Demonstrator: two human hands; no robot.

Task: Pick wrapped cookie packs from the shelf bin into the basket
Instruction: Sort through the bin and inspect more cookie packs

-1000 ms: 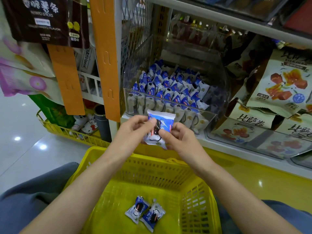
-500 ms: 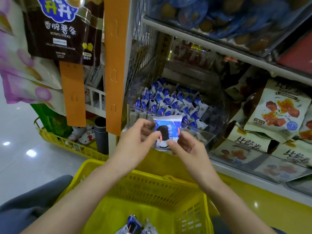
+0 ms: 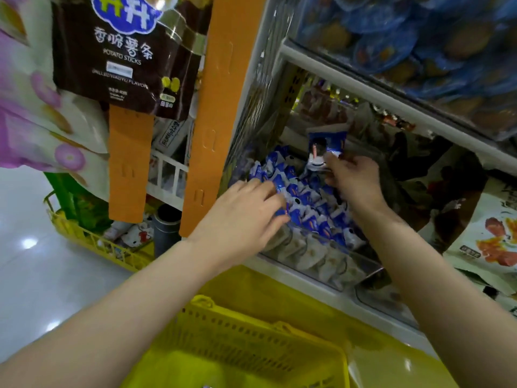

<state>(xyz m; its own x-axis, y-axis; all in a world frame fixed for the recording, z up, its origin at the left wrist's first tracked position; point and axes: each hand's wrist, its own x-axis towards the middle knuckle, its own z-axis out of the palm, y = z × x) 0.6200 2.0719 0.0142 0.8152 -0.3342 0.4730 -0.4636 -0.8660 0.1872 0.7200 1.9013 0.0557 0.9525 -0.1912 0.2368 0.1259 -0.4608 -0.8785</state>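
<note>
A clear shelf bin (image 3: 321, 264) holds several blue and white wrapped cookie packs (image 3: 307, 203). My right hand (image 3: 354, 183) is over the back of the bin and pinches one wrapped cookie pack (image 3: 326, 148) upright above the pile. My left hand (image 3: 246, 217) reaches into the bin's left side, its fingertips down among the packs; whether they hold one is hidden. The yellow basket (image 3: 251, 340) sits below, in front of the shelf, with its inside mostly out of view.
An orange hanging strip (image 3: 208, 107) and a dark potato-sticks bag (image 3: 126, 51) hang left of the bin. A white shelf edge (image 3: 391, 99) runs just above it. Snack bags (image 3: 486, 233) lie at the right. A yellow wire rack (image 3: 92, 236) stands on the floor at the left.
Both hands held one pack together in front of the bin. Now the right hand alone holds it over the bin's back, and the left hand has dropped onto the pile. The view tilted up.
</note>
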